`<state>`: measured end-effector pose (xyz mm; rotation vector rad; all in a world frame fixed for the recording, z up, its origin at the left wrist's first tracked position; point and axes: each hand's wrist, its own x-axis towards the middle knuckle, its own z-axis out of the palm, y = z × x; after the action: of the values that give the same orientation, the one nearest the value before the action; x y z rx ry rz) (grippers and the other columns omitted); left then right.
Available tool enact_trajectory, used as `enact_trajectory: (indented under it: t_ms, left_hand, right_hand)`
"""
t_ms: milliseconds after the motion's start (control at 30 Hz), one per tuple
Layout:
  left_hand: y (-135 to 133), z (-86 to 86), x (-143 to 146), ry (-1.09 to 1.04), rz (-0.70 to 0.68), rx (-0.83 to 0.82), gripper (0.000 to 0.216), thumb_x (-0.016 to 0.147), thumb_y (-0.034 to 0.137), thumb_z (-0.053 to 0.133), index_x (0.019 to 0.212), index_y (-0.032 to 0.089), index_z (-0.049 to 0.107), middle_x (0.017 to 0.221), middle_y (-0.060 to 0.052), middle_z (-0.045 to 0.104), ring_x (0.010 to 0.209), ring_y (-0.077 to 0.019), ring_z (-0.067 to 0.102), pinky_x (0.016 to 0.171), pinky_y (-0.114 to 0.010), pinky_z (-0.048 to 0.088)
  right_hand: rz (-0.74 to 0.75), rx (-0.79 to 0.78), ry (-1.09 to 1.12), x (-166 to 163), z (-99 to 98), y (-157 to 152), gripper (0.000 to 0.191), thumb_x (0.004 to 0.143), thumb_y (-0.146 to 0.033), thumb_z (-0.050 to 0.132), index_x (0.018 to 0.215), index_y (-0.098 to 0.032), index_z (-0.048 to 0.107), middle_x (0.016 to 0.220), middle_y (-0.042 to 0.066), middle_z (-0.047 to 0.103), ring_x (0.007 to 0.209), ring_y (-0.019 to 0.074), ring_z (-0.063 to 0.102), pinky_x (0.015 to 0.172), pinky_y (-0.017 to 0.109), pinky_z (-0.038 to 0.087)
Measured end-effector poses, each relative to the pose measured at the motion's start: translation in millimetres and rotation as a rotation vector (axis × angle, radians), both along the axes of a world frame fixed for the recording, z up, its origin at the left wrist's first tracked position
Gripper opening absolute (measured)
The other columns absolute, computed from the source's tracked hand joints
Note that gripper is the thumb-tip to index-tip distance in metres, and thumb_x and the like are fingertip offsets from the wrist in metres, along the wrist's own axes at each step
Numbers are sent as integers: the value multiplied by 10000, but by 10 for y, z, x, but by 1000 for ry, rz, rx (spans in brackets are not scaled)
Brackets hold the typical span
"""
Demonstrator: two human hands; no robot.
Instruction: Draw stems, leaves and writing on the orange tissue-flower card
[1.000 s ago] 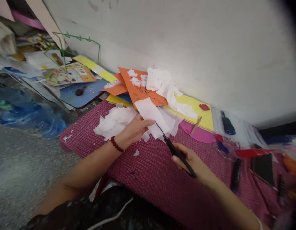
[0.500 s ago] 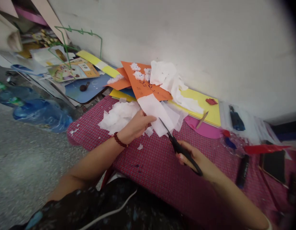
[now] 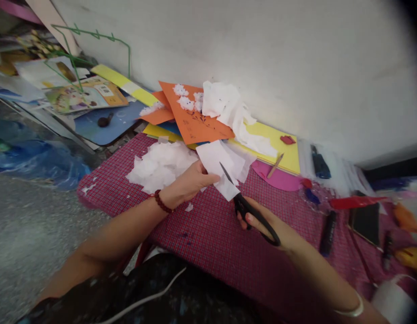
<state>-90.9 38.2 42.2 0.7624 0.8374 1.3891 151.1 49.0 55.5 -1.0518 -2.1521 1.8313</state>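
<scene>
My left hand (image 3: 195, 181) pinches the near left edge of a piece of white paper (image 3: 211, 155) above the table. In my right hand (image 3: 258, 220) is a pair of black-handled scissors (image 3: 244, 204), its dark blades lying over the paper's right part and pointing away from me. How far the blades are parted is hard to make out. Left of the paper lies a heap of torn white tissue pieces (image 3: 161, 164). Behind it rests an orange card (image 3: 191, 121) with white crumpled blobs and dark drawn marks.
A checked red cloth (image 3: 208, 243) covers the table. Crumpled white tissue (image 3: 225, 101) lies over yellow card (image 3: 289, 155) along the wall. A pencil stub (image 3: 275, 165), a pink sheet (image 3: 282, 180) and a black marker (image 3: 328, 234) are to the right. Blue water bottles (image 3: 36, 157) stand on the floor.
The view has swung right, so the scene sits further left. The held paper has tilted, and the scissors now reach further across its right part.
</scene>
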Motion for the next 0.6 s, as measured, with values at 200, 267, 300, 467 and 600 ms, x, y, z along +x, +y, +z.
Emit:
enact_trajectory:
  t_ms: [200,267,300,467,600]
  left_hand:
    - [-24,-10,83,36,34,-16,236,646,88,730,866,170,709,791,-13,691,746,-143,598,754,-274,485]
    - [-26,-18,94,10,16,-23,211,641,79,728,829,172,705,730,-3,667,708,-140,580,719,-270,476]
    - [-26,-24,95,-6,-2,-32,192,643,79,729,810,169,701,711,-3,659,681,-134,565,689,-264,465]
    - [-12,-69,69,-67,-24,-128,153,694,129,731,842,147,697,786,-39,690,643,-119,568,610,-242,446]
    - [12,-84,36,-55,37,-94,163,701,111,744,854,146,701,753,-40,683,671,-132,597,635,-248,474]
  right_hand:
    - [10,6,42,2,-39,-8,524,891,-688,507,1020,-180,508,835,31,497,727,131,482,670,276,425]
    - [0,8,49,15,-71,-9,513,891,-680,514,1015,-183,508,829,28,493,721,131,480,661,275,418]
    - [-5,6,44,21,-81,-11,506,889,-676,521,1010,-185,508,830,28,494,721,132,482,660,276,419]
    - [-12,-7,36,27,-53,-32,467,895,-652,532,975,-192,522,836,32,506,720,130,489,674,274,437]
    - [-7,-26,32,22,2,-46,504,869,-687,545,959,-191,541,824,33,513,722,135,492,665,272,438]
